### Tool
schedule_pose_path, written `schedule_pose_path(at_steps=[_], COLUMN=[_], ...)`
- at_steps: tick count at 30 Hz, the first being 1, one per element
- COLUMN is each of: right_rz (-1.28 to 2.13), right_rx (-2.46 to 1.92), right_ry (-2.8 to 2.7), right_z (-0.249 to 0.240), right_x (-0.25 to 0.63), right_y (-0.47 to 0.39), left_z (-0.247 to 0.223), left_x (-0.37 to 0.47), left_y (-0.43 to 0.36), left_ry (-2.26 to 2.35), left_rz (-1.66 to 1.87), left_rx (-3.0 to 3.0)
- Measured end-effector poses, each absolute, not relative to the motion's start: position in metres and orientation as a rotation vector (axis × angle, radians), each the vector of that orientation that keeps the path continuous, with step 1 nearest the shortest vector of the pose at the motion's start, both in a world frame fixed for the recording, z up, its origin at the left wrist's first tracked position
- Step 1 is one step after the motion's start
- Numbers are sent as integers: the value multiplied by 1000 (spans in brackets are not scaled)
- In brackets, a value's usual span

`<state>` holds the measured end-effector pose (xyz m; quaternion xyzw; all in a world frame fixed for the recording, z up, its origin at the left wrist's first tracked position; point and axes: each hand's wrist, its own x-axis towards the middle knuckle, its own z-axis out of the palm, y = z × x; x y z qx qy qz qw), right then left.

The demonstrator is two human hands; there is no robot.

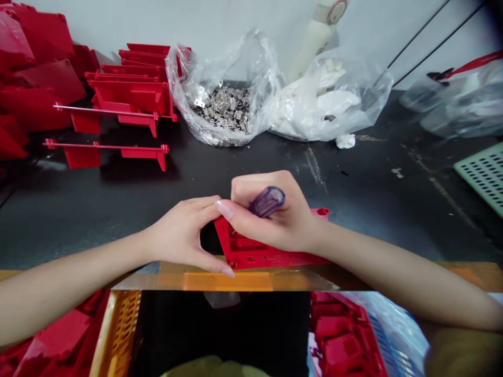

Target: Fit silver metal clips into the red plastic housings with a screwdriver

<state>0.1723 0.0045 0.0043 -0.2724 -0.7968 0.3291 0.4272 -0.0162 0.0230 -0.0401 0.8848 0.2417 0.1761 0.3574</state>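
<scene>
A red plastic panel (283, 258) lies on the dark table near its front edge, partly covered by my hands. My right hand (271, 214) is closed round the purple handle (268, 201) of a hand tool, perhaps a screwdriver, above the panel; the tool's tip is hidden. My left hand (192, 230) curves round the panel's left end. Its thumb rests near the front left corner, while its fingers reach the back edge beside my right hand. Thumb and fingers of the left hand are apart, steadying the panel.
Red panels (129, 97) stand in a row at the back left, near a stacked pile (35, 78). Behind my hands is a clear bag (184, 104) of small metal pieces, with a bag of white items (326, 104) beside it. A green basket (485, 173) sits right; crates (118, 335) lie below.
</scene>
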Motion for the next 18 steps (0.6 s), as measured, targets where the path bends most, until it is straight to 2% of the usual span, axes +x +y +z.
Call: schedule_pose_path(at_steps=[18], right_rz=[867], right_rx=[-661], right_ry=[-1959], right_z=[2], right_x=[169], right_y=[6], left_z=[-43], left_x=[-17], left_y=[25], left_ry=[599], left_rz=[456], left_rx=[2268])
